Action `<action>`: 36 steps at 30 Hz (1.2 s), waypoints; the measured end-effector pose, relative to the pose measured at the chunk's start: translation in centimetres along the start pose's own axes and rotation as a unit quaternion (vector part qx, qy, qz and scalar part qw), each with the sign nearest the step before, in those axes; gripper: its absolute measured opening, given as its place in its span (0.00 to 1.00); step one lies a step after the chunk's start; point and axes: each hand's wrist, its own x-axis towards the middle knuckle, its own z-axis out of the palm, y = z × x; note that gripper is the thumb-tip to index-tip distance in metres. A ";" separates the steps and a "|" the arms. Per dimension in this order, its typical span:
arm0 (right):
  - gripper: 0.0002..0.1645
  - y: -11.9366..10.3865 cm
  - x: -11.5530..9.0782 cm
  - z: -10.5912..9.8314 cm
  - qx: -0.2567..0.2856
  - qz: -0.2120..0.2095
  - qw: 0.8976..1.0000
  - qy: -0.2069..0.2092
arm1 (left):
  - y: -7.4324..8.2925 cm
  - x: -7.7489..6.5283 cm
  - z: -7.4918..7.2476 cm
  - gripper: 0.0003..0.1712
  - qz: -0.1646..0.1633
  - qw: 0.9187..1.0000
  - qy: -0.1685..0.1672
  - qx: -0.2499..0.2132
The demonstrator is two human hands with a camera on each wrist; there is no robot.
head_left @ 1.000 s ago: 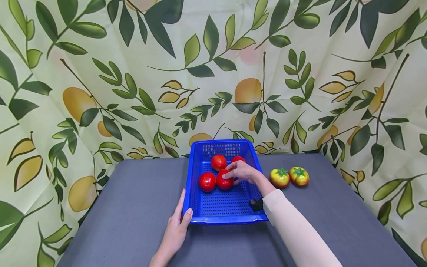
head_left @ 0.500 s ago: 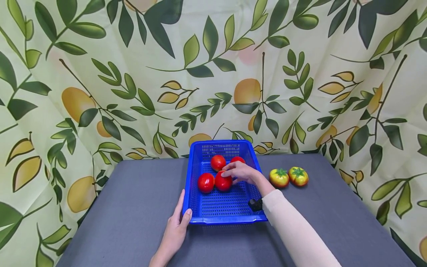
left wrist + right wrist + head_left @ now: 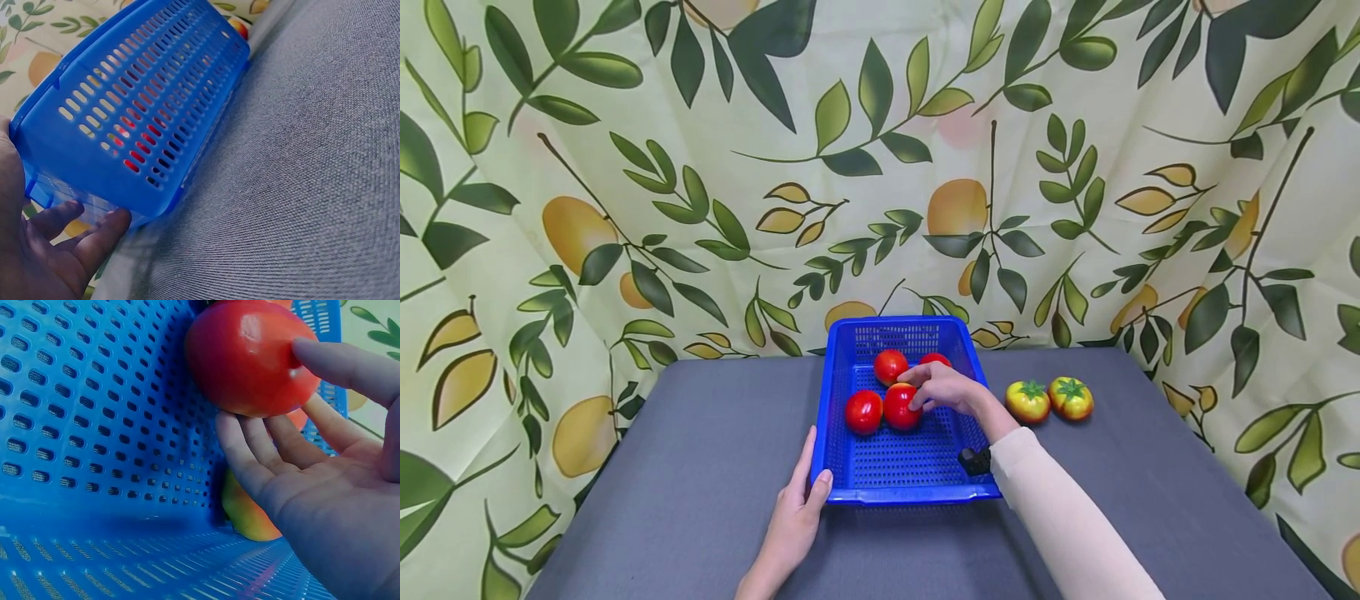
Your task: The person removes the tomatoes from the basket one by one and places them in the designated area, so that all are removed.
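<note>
In the head view, a blue perforated plastic basket point(image 3: 910, 493) holds several shiny red tomatoes, among them a left tomato point(image 3: 863, 412) and a back tomato point(image 3: 891, 367). My left hand point(image 3: 797, 504) grips the basket's near left corner, thumb over the rim; the left wrist view shows fingers point(image 3: 115, 219) against its outer wall. My right hand point(image 3: 946, 388) reaches into the basket around the front middle tomato point(image 3: 901, 408). In the right wrist view, the thumb point(image 3: 331, 362) lies on this tomato's side, with the other fingers under and behind it. Another tomato point(image 3: 936, 359) is partly hidden behind this hand.
Two yellow-and-red tomatoes with green leafy tops, a nearer one point(image 3: 1027, 402) and a farther one point(image 3: 1071, 397), sit on the grey cloth-covered table point(image 3: 730, 450) right of the basket. A leaf-patterned curtain point(image 3: 880, 192) hangs behind. A black wrist camera point(image 3: 975, 461) sits at my right sleeve.
My right thumb has slid right along the front middle tomato, toward its right side. That tomato stays in place, and my left hand keeps its hold on the basket.
</note>
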 end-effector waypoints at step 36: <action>0.30 0.1 0.0 0.0 -0.088 -0.040 0.995 0.029 | 0.2 -0.1 -0.1 0.38 -0.009 1.000 -0.003 -0.003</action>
